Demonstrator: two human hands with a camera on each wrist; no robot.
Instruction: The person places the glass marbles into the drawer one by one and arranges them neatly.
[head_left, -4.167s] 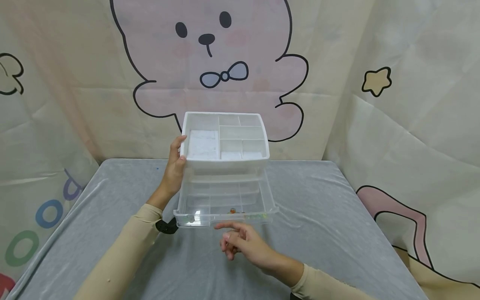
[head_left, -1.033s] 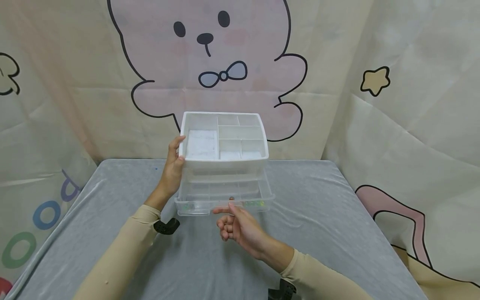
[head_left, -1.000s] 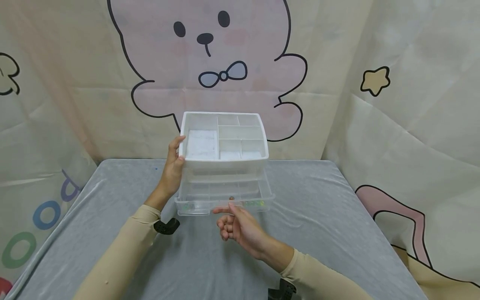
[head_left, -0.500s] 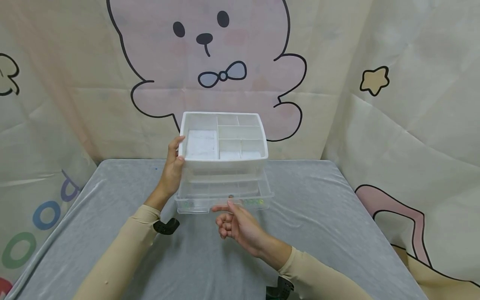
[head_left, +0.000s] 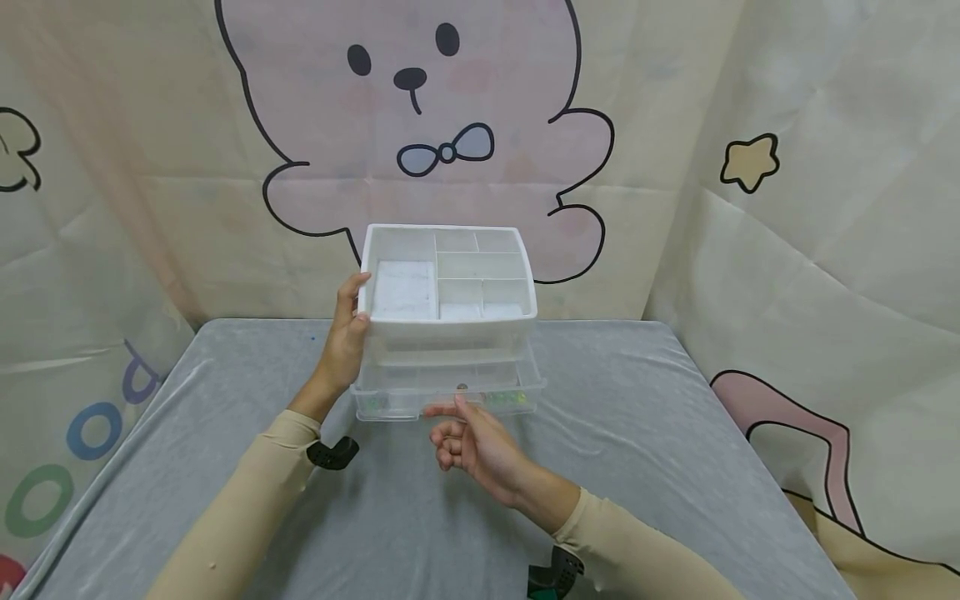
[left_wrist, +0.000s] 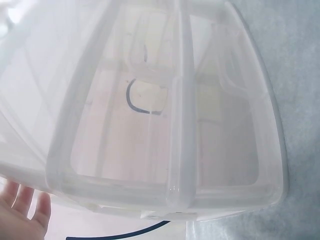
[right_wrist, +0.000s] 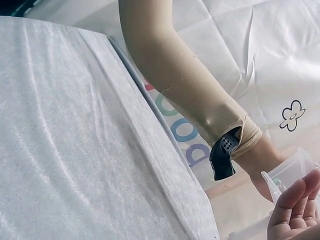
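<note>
A white storage box [head_left: 450,323] with a divided top tray stands at mid-table in the head view. Its lower clear drawer [head_left: 390,407] is pulled partway out toward me. Small green and yellow pieces and a brownish bead-like one [head_left: 462,387] show inside it, too small to name. My left hand [head_left: 345,346] grips the box's left side near the top, thumb at the front corner; its fingers appear at the edge in the left wrist view. My right hand [head_left: 480,450] touches the drawer front, index finger straight across it, thumb up, other fingers loosely bent.
Grey cloth [head_left: 637,450] covers the table. Printed curtains [head_left: 660,83] hang behind and at both sides. Black wrist devices [head_left: 333,452] sit below both sleeves.
The clear drawer has slid inward, away from me, and my right hand has moved forward with it. My left hand has kept its grip on the box's side.
</note>
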